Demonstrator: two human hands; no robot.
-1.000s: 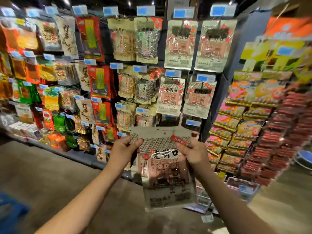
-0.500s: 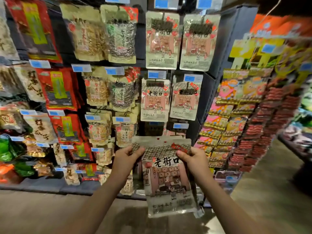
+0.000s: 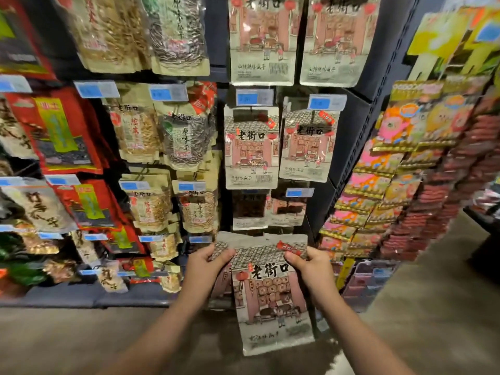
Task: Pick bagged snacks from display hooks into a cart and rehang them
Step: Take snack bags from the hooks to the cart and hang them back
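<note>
A beige snack bag (image 3: 270, 301) printed with a grey tiled roof and a pink shopfront hangs upright between my hands, low in front of the display. My left hand (image 3: 205, 269) pinches its top left corner and my right hand (image 3: 311, 269) pinches its top right corner beside a red sticker. Matching bags (image 3: 251, 150) hang on hooks directly above, in two columns. The lowest row (image 3: 249, 209) behind the held bag's top edge is dark and partly hidden. No cart is in view.
Red bags (image 3: 59, 131) and clear seed bags (image 3: 184, 136) fill hooks to the left. A dark upright post (image 3: 351, 136) divides off a rack of pink and yellow packets (image 3: 378, 185) on the right. Blue price tags (image 3: 254, 97) top each hook. Grey floor lies below.
The view has closed in on the display. The held bag, still pinched at both top corners, now sits nearer the hooks under the matching bags.
</note>
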